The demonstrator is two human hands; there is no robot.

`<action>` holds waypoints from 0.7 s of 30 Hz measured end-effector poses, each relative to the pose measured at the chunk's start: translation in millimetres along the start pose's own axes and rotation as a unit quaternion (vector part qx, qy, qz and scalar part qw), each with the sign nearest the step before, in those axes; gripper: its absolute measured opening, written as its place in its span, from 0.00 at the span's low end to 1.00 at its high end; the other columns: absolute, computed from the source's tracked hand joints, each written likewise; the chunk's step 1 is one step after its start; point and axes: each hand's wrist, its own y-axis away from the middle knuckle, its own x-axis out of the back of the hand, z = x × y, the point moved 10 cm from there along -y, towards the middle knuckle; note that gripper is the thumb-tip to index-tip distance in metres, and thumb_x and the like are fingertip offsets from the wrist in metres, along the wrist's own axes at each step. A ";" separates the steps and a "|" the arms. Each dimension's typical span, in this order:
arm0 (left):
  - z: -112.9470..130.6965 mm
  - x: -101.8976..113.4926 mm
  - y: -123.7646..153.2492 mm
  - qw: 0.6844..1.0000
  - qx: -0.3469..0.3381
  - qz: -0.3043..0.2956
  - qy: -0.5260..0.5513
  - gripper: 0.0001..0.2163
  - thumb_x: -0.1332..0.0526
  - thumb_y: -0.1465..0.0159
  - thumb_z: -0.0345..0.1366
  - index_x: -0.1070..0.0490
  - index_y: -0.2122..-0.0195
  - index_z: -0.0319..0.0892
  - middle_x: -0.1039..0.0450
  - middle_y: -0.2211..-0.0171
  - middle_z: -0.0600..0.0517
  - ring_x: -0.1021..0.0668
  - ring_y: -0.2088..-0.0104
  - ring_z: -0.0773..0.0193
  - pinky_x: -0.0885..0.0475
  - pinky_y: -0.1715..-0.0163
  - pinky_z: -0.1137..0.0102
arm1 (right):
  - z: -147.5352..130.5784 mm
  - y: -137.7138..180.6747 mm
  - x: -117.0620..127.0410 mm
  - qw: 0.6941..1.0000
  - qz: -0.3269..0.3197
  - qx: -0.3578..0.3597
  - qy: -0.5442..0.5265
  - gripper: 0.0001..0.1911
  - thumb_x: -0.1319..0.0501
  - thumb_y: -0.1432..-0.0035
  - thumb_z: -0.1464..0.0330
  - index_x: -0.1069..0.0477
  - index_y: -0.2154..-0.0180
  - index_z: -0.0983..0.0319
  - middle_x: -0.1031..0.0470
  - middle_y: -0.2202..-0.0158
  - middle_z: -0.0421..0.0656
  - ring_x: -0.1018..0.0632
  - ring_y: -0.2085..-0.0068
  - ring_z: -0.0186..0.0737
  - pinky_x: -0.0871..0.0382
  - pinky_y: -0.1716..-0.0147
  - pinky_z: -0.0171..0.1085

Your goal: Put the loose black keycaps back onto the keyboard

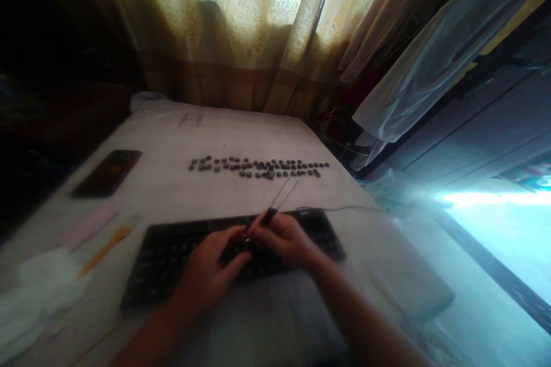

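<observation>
A black keyboard (150, 266) lies on the pale-covered table, under both hands. My right hand (288, 239) grips a wire keycap puller (269, 216); its two thin wires point away from me. My left hand (210, 264) is over the middle of the keyboard, thumb and fingers curled toward the right fingertips. Something small sits between the left fingers, too blurred to name. Beyond the keyboard, many loose dark keycaps (270, 173) lie in uneven rows.
On the left are a dark phone (107, 173), a pink block (91, 225), an orange-handled brush (107, 248) and crumpled white tissue (43, 284). The keyboard cable (344, 208) runs right. A curtain (249, 28) hangs behind the table (241, 126).
</observation>
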 end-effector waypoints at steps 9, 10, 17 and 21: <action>-8.0 15.6 -2.8 1.000 0.016 0.012 0.016 0.08 0.40 0.38 0.41 0.23 0.61 0.48 0.19 0.67 0.55 0.18 0.70 0.64 0.23 0.69 0.74 | -19.9 -7.7 -16.3 0.997 -0.004 0.077 0.019 0.12 0.40 0.38 0.59 0.23 0.64 0.59 0.22 0.66 0.43 0.23 0.61 0.39 0.29 0.59 0.37; -6.6 20.4 -3.3 1.000 0.004 0.025 -0.002 0.08 0.40 0.37 0.42 0.23 0.62 0.48 0.19 0.68 0.55 0.19 0.71 0.65 0.23 0.70 0.75 | -22.7 -7.6 -17.7 0.996 0.002 0.088 0.019 0.11 0.40 0.38 0.60 0.22 0.63 0.59 0.22 0.65 0.43 0.22 0.61 0.39 0.29 0.58 0.37; -6.3 36.7 -5.3 0.992 -0.057 0.060 -0.093 0.10 0.43 0.34 0.46 0.25 0.65 0.49 0.21 0.71 0.57 0.19 0.73 0.67 0.25 0.74 0.77 | -0.1 -18.2 1.5 0.994 0.047 -0.003 0.097 0.13 0.45 0.35 0.61 0.25 0.63 0.61 0.24 0.71 0.41 0.25 0.70 0.36 0.32 0.71 0.33; -13.3 49.8 -6.1 0.987 -0.051 0.116 -0.096 0.12 0.42 0.35 0.48 0.23 0.62 0.49 0.19 0.69 0.57 0.19 0.74 0.66 0.22 0.72 0.75 | 14.8 -36.1 53.5 0.876 0.077 -0.089 0.467 0.10 0.44 0.37 0.68 0.25 0.63 0.63 0.23 0.66 0.47 0.23 0.66 0.42 0.34 0.66 0.37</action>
